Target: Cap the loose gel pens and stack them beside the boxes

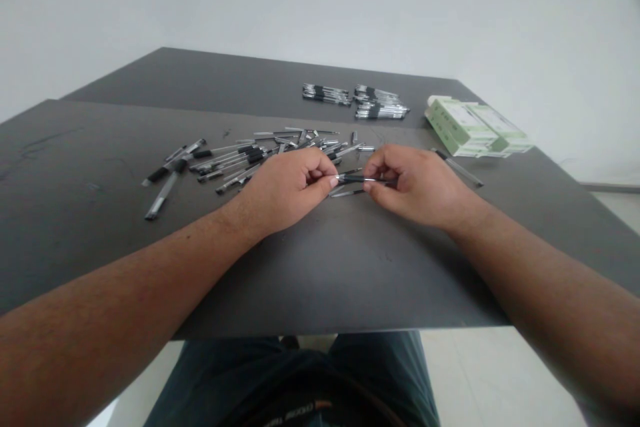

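Observation:
Between my two hands a dark, slim pen (pixel 351 179) lies level, a little above the table. My left hand (pixel 287 190) is closed in a pinch on its left end, where something small and shiny shows at the fingertips. My right hand (pixel 417 183) pinches the same pen farther right, thumb against forefinger. Whether the pen is whole or in two parts I cannot tell. Just behind the hands spreads a loose pile of clear pen barrels with black grips (pixel 240 161), dark refills (pixel 273 133) and small caps (pixel 355 137). My left hand hides part of this pile.
Bundled pens (pixel 326 94) and more stacked pens (pixel 381 110) lie at the back of the dark table (pixel 325 267). Green-and-white boxes (pixel 463 127) stand at the right. Several pens (pixel 167 190) lie far left, and a single clear barrel (pixel 463 170) sits beyond my right hand.

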A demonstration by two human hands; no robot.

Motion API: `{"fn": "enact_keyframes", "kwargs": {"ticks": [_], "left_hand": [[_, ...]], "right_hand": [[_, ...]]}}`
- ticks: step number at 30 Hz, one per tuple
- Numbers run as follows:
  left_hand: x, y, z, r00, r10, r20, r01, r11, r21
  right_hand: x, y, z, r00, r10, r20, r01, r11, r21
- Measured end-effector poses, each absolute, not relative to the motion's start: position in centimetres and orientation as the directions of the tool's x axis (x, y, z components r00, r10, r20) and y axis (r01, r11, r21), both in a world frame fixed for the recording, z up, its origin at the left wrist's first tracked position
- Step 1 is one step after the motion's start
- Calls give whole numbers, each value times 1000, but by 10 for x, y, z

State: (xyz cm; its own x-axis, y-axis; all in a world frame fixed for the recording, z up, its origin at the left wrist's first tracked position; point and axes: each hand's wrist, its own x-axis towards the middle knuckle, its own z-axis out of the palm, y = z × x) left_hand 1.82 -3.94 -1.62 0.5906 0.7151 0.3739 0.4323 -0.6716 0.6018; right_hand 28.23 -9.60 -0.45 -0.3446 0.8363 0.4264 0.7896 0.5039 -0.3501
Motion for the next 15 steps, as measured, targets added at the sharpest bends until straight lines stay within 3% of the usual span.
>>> {"fn": "enact_keyframes", "kwargs": {"ticks": [15], "left_hand": [[17, -39, -16, 597, 711, 370, 446, -678, 584]], "right_hand": [[282, -97, -2, -377, 831, 408, 797, 516, -314]]}}
